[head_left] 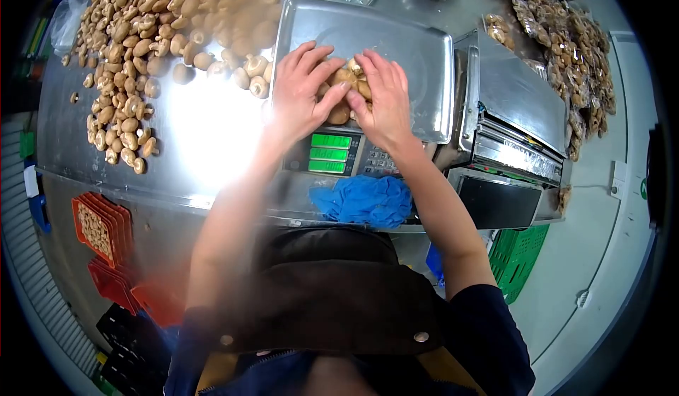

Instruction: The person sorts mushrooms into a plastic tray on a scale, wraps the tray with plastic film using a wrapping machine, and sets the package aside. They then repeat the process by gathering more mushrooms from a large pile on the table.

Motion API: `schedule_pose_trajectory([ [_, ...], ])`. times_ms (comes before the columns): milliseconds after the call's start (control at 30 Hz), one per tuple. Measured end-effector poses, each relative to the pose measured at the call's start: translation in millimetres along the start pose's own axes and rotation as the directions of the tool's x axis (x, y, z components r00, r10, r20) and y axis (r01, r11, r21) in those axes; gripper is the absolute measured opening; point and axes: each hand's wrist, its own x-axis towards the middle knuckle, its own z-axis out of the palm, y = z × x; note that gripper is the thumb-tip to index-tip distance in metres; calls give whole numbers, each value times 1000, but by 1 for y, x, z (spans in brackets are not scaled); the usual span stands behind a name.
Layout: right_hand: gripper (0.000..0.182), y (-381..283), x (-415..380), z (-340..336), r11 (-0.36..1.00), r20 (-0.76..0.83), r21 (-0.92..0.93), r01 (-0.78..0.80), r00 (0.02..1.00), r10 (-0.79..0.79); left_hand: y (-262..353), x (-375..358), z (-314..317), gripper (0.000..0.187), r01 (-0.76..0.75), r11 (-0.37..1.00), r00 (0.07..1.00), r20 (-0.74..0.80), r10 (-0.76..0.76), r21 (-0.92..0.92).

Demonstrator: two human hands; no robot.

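Brown mushrooms sit cupped between my fingers: my left hand and right hand curl around the small heap on the steel scale tray. Green digits glow on the scale display just below. Loose mushrooms spread across the worktop to my left; blue gloves lie near its edge.

Viewpoint: we look from our own head, steeply down; fisheye bends the edges
Facing: forward over the steel table
Nearness: close, within arm's reach
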Motion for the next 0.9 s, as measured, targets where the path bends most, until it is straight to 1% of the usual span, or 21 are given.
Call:
schedule_pose_trajectory([
  [33,48,-3,2,0,999,-45,32,-7,999,8,-1,-1,1,44,4,1000,1000,3,-4,-10],
  [100,49,-2,0,1,998,-23,55,-5,1000,6,0,-1,0,45,6,1000,1000,5,-6,-28],
  [200,50,-3,1,-15,1000,-12,-1,-18,1000,18,5,-2,-10,45,58,979,996,-62,-71,-196],
  [233,50,-5,1,-24,999,-11,-33,-27,1000,26,3,-4,-20,45,126,969,986,-82,-146,-212],
  [267,50,-6,-1,-34,982,-38,97,-165,985,169,-4,-9,-31,46,144,954,969,-159,-189,-262],
  [300,50,-5,-6,-47,928,-52,228,-294,948,313,-14,-16,-34,42,247,896,910,-231,-345,-368],
  [333,50,-2,-11,-58,841,-48,357,-407,891,452,-15,-21,-49,35,418,711,811,-121,-573,-565],
  [367,50,8,-21,-64,773,23,348,-530,830,558,-25,-26,-58,31,414,799,853,-121,-507,-436],
  [400,49,17,-31,-66,693,94,332,-640,753,651,-23,-26,-68,31,574,769,807,32,-590,-283],
  [433,43,17,-36,-64,603,202,375,-705,696,689,-21,-25,-68,32,660,681,747,185,-639,-316],
  [467,43,22,-43,-57,520,322,395,-757,644,694,-20,-23,-68,33,742,585,670,336,-662,-325],
  [533,42,14,-47,-40,712,312,244,-659,748,586,-23,-23,-57,37,730,639,675,409,-614,-244],
  [567,42,13,-46,-35,712,274,247,-657,752,599,-39,-34,-46,39,632,703,772,354,-529,-327],
  [600,41,14,-44,-32,714,235,252,-653,757,610,-29,-26,-47,41,676,656,736,358,-575,-336],
  [667,42,16,-46,-32,673,251,348,-652,757,603,-21,-18,-52,41,725,531,688,419,-593,-438],
  [700,42,17,-49,-36,674,266,371,-639,768,582,-23,-19,-51,38,727,394,670,458,-584,-563],
  [733,42,20,-50,-42,680,277,392,-620,784,556,-18,-17,-51,34,698,394,699,449,-557,-597],
  [767,41,21,-49,-52,659,275,441,-610,790,547,-8,-15,-51,33,692,420,696,388,-604,-587],
  [800,42,23,-49,-66,677,239,453,-579,811,534,8,-12,-52,32,688,441,690,330,-644,-576],
  [867,43,30,-48,-104,672,263,471,-572,818,512,42,-1,-52,33,596,479,771,290,-567,-645],
  [900,40,40,-52,-122,702,195,507,-500,860,472,65,9,-49,33,621,479,750,292,-594,-620],
])
